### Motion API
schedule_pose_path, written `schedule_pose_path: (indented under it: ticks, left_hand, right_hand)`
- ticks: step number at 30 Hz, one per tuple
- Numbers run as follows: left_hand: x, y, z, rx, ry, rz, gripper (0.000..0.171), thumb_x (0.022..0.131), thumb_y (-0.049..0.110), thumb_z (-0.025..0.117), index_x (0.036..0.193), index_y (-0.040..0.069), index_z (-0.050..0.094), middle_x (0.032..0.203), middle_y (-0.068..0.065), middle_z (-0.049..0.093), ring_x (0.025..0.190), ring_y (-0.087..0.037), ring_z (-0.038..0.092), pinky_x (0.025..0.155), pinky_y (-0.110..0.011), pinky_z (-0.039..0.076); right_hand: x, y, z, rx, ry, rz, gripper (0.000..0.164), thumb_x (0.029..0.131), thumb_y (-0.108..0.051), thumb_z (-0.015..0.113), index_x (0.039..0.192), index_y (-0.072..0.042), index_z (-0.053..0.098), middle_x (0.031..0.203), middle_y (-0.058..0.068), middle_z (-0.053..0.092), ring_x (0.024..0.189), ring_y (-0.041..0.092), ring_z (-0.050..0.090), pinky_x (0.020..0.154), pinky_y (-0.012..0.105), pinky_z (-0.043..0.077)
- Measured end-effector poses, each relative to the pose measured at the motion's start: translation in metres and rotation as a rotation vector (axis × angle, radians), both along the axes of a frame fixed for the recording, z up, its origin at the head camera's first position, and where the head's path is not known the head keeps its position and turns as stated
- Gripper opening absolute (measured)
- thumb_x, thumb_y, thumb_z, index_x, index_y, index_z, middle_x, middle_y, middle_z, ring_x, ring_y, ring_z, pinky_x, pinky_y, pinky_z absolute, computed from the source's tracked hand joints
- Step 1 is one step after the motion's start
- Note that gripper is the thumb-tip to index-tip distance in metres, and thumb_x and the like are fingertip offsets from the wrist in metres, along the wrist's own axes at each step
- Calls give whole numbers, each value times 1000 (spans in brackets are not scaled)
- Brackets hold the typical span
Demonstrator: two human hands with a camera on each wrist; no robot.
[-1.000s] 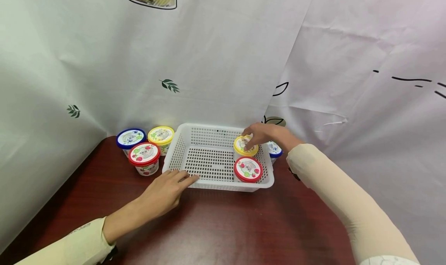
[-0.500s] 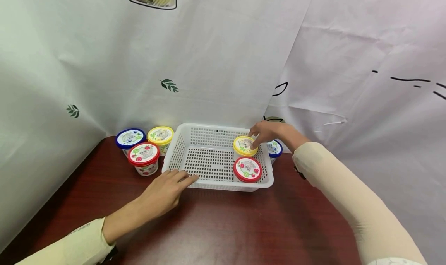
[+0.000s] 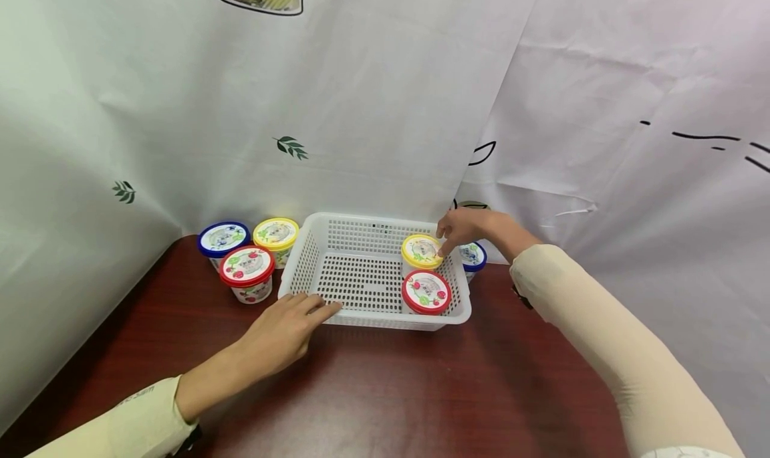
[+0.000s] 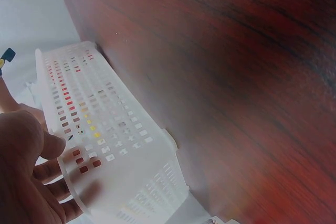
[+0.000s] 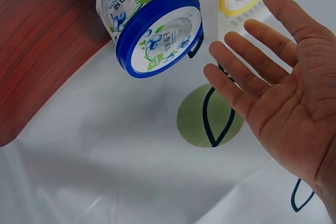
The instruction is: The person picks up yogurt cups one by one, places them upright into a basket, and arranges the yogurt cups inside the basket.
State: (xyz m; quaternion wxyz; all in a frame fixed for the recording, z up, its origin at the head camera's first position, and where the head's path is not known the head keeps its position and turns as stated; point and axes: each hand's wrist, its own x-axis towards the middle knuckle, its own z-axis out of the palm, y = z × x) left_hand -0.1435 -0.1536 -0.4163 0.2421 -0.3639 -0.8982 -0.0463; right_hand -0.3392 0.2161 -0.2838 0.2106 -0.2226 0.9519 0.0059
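My left hand (image 3: 283, 332) holds the near left rim of a white plastic basket (image 3: 375, 323); in the left wrist view its fingers (image 4: 48, 169) pass behind the basket wall. Inside the basket, at its right end, stand a yellow-lidded tub (image 3: 422, 251) and, nearer me, a red-lidded tub (image 3: 426, 292). My right hand (image 3: 463, 229) hovers at the back right corner, close beside the yellow lid. The right wrist view shows that hand with fingers spread and extended, gripping nothing. Just outside the basket's right wall sits a blue-lidded tub (image 5: 165, 40) with blueberry pictures.
Left of the basket, a blue-lidded tub (image 3: 224, 237), a red-lidded tub (image 3: 247, 267) and a yellow-lidded tub (image 3: 276, 233) stand grouped together. A printed white cloth (image 3: 373, 110) hangs behind the dark red wooden table (image 3: 385, 391).
My right hand has come off the yellow-lidded tub and shifted a little to the right, leaving the tub standing in the basket. My left hand stays on the rim.
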Motion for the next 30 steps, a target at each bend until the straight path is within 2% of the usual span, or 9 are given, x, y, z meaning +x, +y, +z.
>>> schedule_pose_path:
  ticks: [22,30]
  left_hand:
    - [-2,0,-2,10,2,-2,58,85,-5,76,139,14,77,116,-6,78,105,-27,73,92,-45,64]
    - [-2,0,-2,12,9,-5,58,84,-5,76,139,14,78,116,-6,78,105,-28,74,92,-45,64]
  right_hand:
    - [2,14,0,9,-8,-21,62,103,-38,82,151,-2,68,154,23,68,145,42,64,122,58,54]
    - [0,20,-3,12,-12,-57,62,102,-36,83,153,-3,68,158,23,66,148,42,63,124,59,53]
